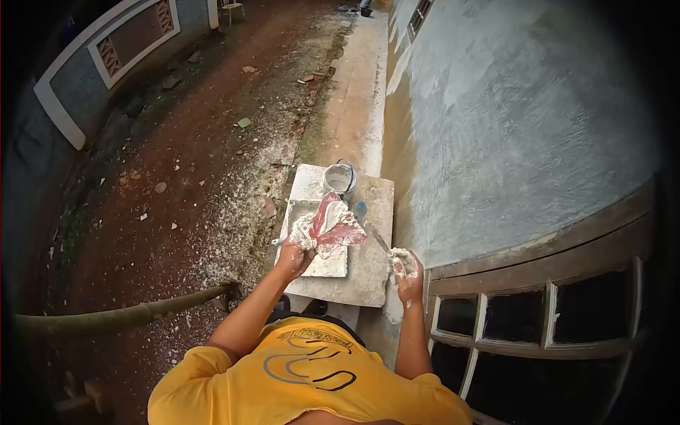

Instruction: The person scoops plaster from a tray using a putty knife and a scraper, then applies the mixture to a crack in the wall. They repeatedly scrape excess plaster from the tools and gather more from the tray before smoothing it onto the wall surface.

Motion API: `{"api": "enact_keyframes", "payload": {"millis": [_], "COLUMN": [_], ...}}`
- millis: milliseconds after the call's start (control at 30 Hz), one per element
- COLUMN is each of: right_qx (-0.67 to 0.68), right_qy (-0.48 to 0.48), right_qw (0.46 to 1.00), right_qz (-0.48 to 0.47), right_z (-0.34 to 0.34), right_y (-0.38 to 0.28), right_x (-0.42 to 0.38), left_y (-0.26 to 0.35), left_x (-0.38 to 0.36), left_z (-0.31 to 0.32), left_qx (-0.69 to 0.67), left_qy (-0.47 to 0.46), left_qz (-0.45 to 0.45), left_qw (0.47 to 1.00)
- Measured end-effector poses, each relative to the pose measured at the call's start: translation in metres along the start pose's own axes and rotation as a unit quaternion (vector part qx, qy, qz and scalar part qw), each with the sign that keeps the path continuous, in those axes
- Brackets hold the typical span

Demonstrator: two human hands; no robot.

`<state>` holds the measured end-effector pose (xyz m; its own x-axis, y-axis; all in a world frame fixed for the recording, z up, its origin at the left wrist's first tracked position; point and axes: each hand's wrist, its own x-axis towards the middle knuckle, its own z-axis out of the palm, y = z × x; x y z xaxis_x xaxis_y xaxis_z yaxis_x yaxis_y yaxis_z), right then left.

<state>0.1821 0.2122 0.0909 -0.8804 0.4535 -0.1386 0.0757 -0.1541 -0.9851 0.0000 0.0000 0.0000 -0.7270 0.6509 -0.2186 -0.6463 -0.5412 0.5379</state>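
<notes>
My left hand [297, 249] grips a red, plaster-smeared trowel board [333, 225] and holds it above a white tray [312, 212]. My right hand [405, 268], caked in white plaster, is closed around the handle of a putty knife [379, 239] whose blade points up and left, close to the wall. Both hands hang over a grey slab [368, 276] far below me.
A white bucket [340, 178] stands on the slab's far end. A grey plastered wall [510, 127] rises on the right, with a dark window frame [552, 312] below it. A bamboo pole [127, 315] crosses at the left. Red dirt ground [191, 163] is littered with white debris.
</notes>
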Motion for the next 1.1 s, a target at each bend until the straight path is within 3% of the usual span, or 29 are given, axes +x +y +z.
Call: {"api": "enact_keyframes", "payload": {"millis": [33,67,100,167,300,367,433,633,700,733,767,800,833,1000,1100], "right_qx": [-0.104,-0.205,-0.214,-0.524,-0.508,-0.478,-0.469,-0.422,-0.141,-0.092,-0.093,-0.043,0.010,0.112,0.120], "right_qy": [0.055,0.110,0.110,0.132,0.182,0.194,0.219,0.233,0.184,0.089,0.088,0.008,-0.071,-0.069,-0.085], "right_qw": [0.982,0.928,0.926,0.765,0.774,0.789,0.799,0.793,0.914,0.960,0.960,0.996,0.994,0.965,0.959], "right_qz": [-0.148,-0.291,-0.290,-0.351,-0.332,-0.334,-0.305,-0.372,-0.333,-0.250,-0.249,-0.084,0.085,0.226,0.242], "right_z": [0.018,0.030,0.028,0.035,0.061,0.068,0.068,0.050,0.042,0.046,0.037,0.025,0.016,-0.017,-0.036], "right_y": [0.007,0.011,0.008,0.008,0.031,0.029,0.031,0.039,0.046,0.009,-0.005,-0.016,-0.021,-0.003,0.006], "right_x": [-0.003,-0.006,-0.012,-0.018,-0.018,-0.015,-0.009,0.016,0.020,0.013,0.012,0.011,0.010,0.032,0.042], "left_y": [0.003,0.006,-0.003,-0.006,-0.018,-0.023,-0.025,-0.026,-0.021,-0.027,-0.029,-0.026,-0.021,-0.001,-0.008], "left_x": [-0.002,-0.004,-0.005,-0.006,-0.011,-0.014,-0.017,-0.012,-0.006,0.000,0.004,0.010,0.013,0.004,0.013], "left_z": [0.003,0.005,0.015,0.030,0.015,0.002,0.005,0.008,0.003,0.000,-0.005,-0.011,-0.013,0.008,-0.003], "left_qx": [0.024,0.047,0.039,0.041,0.089,0.161,0.331,0.300,0.300,0.202,0.201,0.158,0.115,0.139,0.121], "left_qy": [0.001,0.002,-0.001,-0.004,-0.013,-0.045,-0.102,-0.076,-0.028,-0.045,-0.043,-0.040,-0.037,-0.043,-0.072], "left_qz": [0.006,0.011,0.008,0.028,0.067,0.035,0.046,-0.025,-0.062,0.029,0.030,0.010,-0.010,-0.048,-0.041], "left_qw": [1.000,0.999,0.999,0.999,0.994,0.985,0.937,0.950,0.952,0.978,0.978,0.987,0.993,0.988,0.989]}}
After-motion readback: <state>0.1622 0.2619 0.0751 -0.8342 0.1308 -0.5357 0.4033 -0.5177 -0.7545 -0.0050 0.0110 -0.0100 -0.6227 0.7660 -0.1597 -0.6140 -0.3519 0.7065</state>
